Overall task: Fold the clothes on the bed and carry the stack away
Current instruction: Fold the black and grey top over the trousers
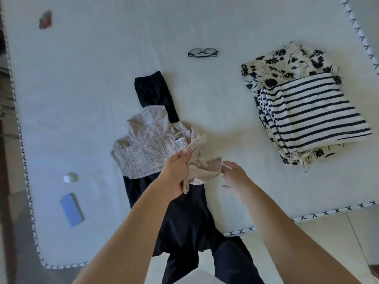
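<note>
- Head view: a bunched part of a beige ribbed knit top (155, 144) is gripped by the left hand (176, 175), whose fingers are curled round the fabric, just below the frame's centre.
- The right hand (235, 175) is held open at about 4 o'clock from the centre, with fingers spread and relaxed; its fingertips are just beside the top's ribbed edge, and whether they touch it cannot be told.
- The top is spread over a dark navy garment (151, 93), which runs from 12 o'clock of the top down to 6 o'clock, on the white bed (92, 78).
- At 3 o'clock, a folded striped shirt (315, 111) is stacked on a folded floral garment (287, 60).
- Black eyeglasses (203, 52) are seen at 12 o'clock.
- At 8 o'clock lie a blue rectangular object (71, 210) and a small white round object (69, 178).
</note>
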